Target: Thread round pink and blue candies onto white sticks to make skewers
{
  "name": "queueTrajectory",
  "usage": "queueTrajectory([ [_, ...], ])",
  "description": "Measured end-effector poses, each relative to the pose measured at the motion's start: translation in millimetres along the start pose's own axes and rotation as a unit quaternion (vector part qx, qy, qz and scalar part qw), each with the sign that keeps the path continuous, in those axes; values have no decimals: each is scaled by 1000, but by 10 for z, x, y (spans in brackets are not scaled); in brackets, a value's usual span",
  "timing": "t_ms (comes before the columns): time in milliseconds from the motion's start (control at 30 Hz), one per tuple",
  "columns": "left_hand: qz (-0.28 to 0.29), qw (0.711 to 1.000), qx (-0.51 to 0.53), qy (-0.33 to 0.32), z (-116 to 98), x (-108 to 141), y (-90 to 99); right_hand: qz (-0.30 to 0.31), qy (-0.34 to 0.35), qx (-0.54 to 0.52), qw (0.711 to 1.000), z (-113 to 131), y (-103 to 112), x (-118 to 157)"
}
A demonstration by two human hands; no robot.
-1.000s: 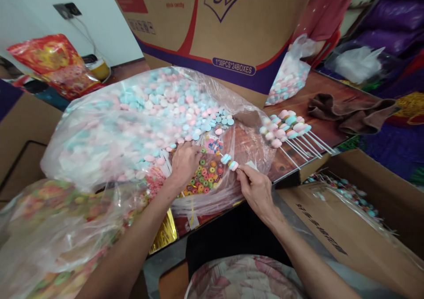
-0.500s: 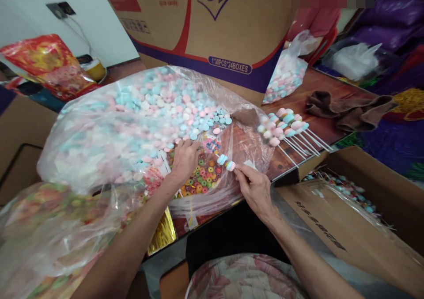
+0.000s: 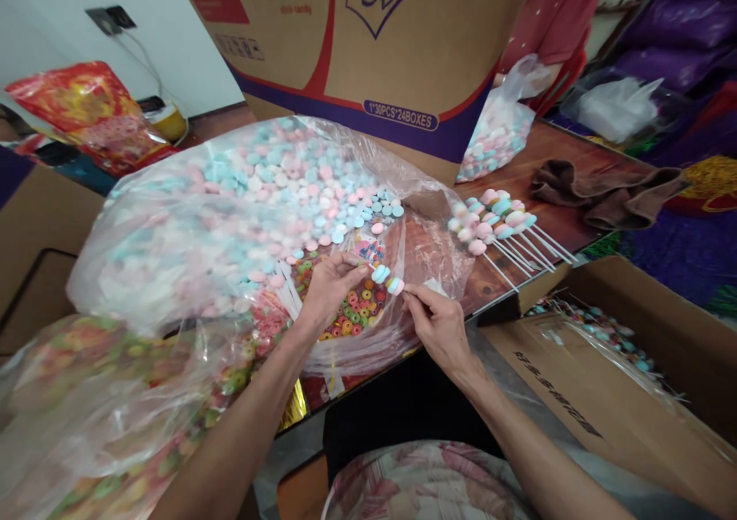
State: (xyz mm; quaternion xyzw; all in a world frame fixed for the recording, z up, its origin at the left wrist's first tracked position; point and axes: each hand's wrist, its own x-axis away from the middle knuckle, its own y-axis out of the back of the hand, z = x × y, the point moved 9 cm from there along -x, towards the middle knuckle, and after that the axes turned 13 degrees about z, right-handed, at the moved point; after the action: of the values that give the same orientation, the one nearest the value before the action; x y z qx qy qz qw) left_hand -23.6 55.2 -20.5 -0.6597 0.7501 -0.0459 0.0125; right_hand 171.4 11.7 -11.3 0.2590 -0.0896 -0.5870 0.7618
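Observation:
My right hand (image 3: 437,320) pinches the lower end of a candy skewer (image 3: 387,280) threaded with blue, white and pink pieces. At the skewer's upper left tip, my left hand (image 3: 334,286) has thumb and forefinger pressed together; whatever small piece they hold is too small to make out. Under and beside the left hand lie colored ring candies (image 3: 360,312). Behind them, a large clear bag (image 3: 190,213) is full of pastel candies. Finished-looking candy skewers (image 3: 498,216) lie in a bundle to the right, sticks pointing toward the lower right.
A big printed carton (image 3: 414,67) stands at the back. On the right are a brown cloth (image 3: 610,190) and an open cardboard box (image 3: 576,382) with more sticks. A bag of ring candies (image 3: 115,428) is at lower left. A person in red (image 3: 564,13) is behind.
My left hand has moved right, from over the ring candies to the skewer's tip. The skewer and my right hand have shifted slightly left.

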Motion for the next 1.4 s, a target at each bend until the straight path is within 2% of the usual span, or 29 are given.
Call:
queueTrajectory([
  [167, -30, 998, 55, -9, 63, 36, -15, 11, 8, 34, 999, 16, -19, -11],
  [333, -50, 998, 29, -33, 42, 38, 23, 8, 20, 76, 997, 44, -29, 2],
  [567, -16, 998, -26, -60, -23, 47, -32, 10, 11, 44, 999, 41, -27, -3],
  [767, 13, 993, -93, -74, -97, 60, -67, 39, 6, 71, 997, 31, -59, -30],
  [833, 5, 996, -66, -54, -68, 62, -45, 57, -1, 88, 994, 24, -66, -43],
  [1000, -43, 995, 90, 6, 65, 69, 29, 109, 22, 123, 986, 65, -104, -49],
  [1133, -42, 990, 135, 21, 76, 70, -6, 76, 38, 79, 993, 70, -82, -15],
  [1233, -38, 990, 135, 29, 111, 77, -50, 38, 57, 54, 996, 79, -78, 17],
  [1400, -20, 994, 102, 43, 216, 103, -110, 15, 70, 61, 996, 100, -72, 30],
])
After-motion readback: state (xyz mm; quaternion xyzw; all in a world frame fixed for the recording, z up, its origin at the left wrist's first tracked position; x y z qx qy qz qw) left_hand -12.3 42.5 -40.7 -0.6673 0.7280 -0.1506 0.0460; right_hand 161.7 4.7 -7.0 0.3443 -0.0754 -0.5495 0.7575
